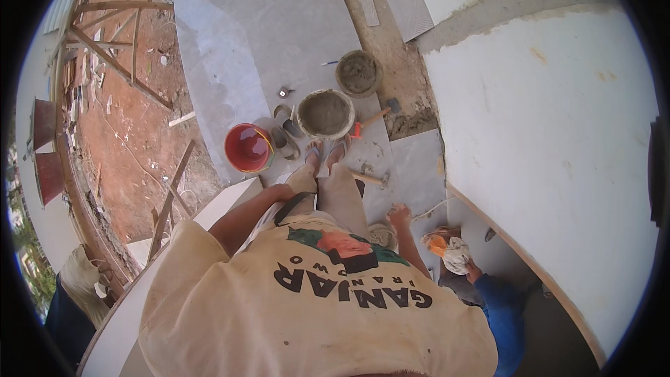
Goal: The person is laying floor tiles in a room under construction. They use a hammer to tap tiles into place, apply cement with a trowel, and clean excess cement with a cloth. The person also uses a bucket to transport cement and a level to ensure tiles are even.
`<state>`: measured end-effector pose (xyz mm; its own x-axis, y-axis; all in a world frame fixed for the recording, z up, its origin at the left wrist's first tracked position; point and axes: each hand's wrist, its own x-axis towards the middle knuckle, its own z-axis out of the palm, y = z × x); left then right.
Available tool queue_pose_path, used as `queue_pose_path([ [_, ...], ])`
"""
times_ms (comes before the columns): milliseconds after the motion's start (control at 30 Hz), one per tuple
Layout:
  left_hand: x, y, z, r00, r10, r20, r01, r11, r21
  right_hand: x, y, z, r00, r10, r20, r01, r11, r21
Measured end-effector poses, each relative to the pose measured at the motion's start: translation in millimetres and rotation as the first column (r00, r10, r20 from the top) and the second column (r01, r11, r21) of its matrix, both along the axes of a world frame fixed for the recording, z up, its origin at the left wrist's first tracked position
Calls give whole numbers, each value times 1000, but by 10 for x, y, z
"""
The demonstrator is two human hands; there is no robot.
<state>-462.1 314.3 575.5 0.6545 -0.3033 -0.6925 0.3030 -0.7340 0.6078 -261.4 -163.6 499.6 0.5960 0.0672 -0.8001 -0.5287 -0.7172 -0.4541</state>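
Note:
My left hand [282,193] rests against my left thigh, beside a dark strap [294,207]; its fingers are mostly hidden. My right hand [400,216] hangs by my right side with its fingers curled in. A thin pale cord or stick [429,210] shows just beyond it, and whether the hand holds it is unclear. In front of my sandalled feet sits a bucket of grey mortar [326,113]. A red bucket [249,148] of water stands to its left, with a pair of shoes [284,141] between. A hammer [370,179] lies near my right foot.
A second mortar bucket [359,73] and a wooden-handled tool [377,116] lie ahead on grey tiles [279,21]. A white wall [544,112] rises at right. Another person in a blue sleeve [504,314] holds a pale cloth [457,256]. Timber framing [115,63] stands left over red soil.

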Motion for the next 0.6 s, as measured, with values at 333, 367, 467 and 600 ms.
queue_pose_path([
  [333, 632, 578, -790, 671, 689, -274, -639, 725, 257, 545, 1375, 446, 998, 44, 37, -44, 999, -10],
  [367, 501, 659, -1126, 719, 662, -214, -610, 748, 263, 516, 1540, 466, 999, 47, 26, -48, 999, 8],
  [467, 926, 804, -1507, 906, 416, -77, -395, 897, 199, 380, 1698, 382, 998, -42, 35, 42, 999, -3],
  [600, 1142, 1089, -2357, 837, 537, -104, -494, 824, 277, 87, 2150, 413, 976, -204, -72, 207, 977, 42],
])
